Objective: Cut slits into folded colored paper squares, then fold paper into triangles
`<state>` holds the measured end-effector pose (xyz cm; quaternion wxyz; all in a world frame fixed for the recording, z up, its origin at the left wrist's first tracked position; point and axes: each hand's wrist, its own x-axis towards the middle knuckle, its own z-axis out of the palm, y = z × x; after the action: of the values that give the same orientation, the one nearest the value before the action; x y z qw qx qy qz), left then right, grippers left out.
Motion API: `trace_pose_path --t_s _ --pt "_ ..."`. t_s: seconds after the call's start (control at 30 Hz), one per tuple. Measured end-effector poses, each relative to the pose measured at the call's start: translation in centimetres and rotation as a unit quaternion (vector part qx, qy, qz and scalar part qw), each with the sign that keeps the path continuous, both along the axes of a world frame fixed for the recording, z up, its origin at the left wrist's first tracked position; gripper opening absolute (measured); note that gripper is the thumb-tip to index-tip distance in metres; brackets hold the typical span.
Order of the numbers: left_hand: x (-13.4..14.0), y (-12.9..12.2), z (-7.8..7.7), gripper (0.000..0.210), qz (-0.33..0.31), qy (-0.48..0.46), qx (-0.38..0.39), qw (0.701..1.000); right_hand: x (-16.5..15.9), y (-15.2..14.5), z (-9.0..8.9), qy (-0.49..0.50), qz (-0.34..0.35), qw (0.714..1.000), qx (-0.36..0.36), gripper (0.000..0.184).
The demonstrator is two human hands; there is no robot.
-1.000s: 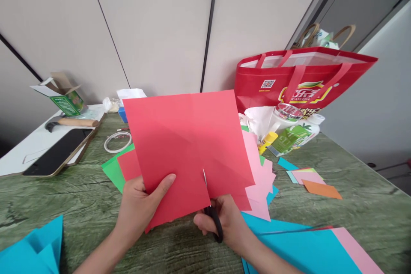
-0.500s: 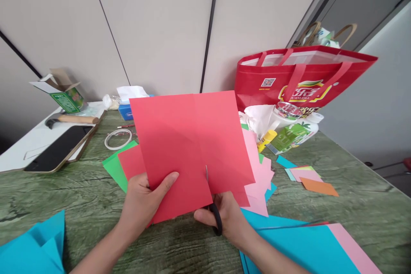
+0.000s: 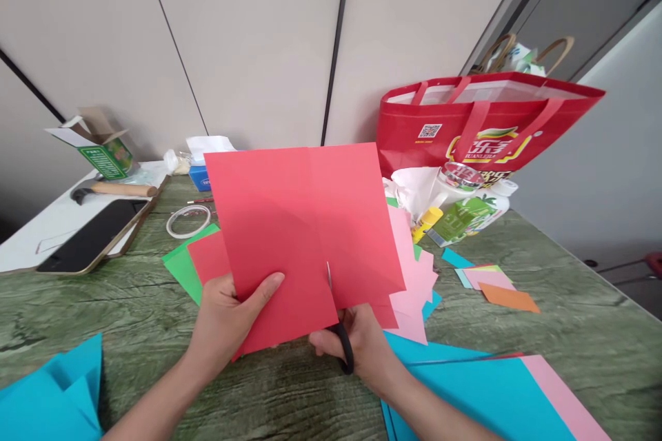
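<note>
A large red sheet of paper (image 3: 305, 220) is held up in front of me, with a vertical crease down its middle. My left hand (image 3: 227, 310) pinches its lower left part, thumb on the near face. My right hand (image 3: 356, 337) grips black-handled scissors (image 3: 345, 348), fingers in the loops. One blade shows against the paper along a cut that runs up from the bottom edge near the crease. The other blade is hidden behind the sheet. Beneath and behind lie more red paper (image 3: 209, 255), a green sheet (image 3: 182, 265) and pink sheets (image 3: 414, 303).
Blue paper (image 3: 480, 393) lies at the lower right, folded blue paper (image 3: 56, 393) at the lower left. Small paper pieces (image 3: 509, 296), a glue stick (image 3: 427, 222) and a red bag (image 3: 414, 124) are on the right. A phone (image 3: 93, 238), hammer (image 3: 114, 188) and tape roll (image 3: 189, 220) sit left.
The whole view has shifted very slightly, moving things a little left and up. The hands, paper and scissors keep nearly the same pose, and the cut looks about as long as before.
</note>
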<state>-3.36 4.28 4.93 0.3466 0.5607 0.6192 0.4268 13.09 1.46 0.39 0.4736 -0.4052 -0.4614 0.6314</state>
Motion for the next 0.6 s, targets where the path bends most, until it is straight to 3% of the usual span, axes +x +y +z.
trace_pose_path --t_s 0.33,0.6 --pt "-0.1 -0.13 0.01 0.027 -0.009 -0.017 -0.009 1.0 0.25 -0.05 -0.23 -0.014 0.007 1.0 -0.008 0.025" --pt "-0.07 -0.12 0.08 0.024 -0.021 -0.006 0.015 1.0 0.19 0.06 0.18 -0.008 -0.01 0.999 -0.029 0.034"
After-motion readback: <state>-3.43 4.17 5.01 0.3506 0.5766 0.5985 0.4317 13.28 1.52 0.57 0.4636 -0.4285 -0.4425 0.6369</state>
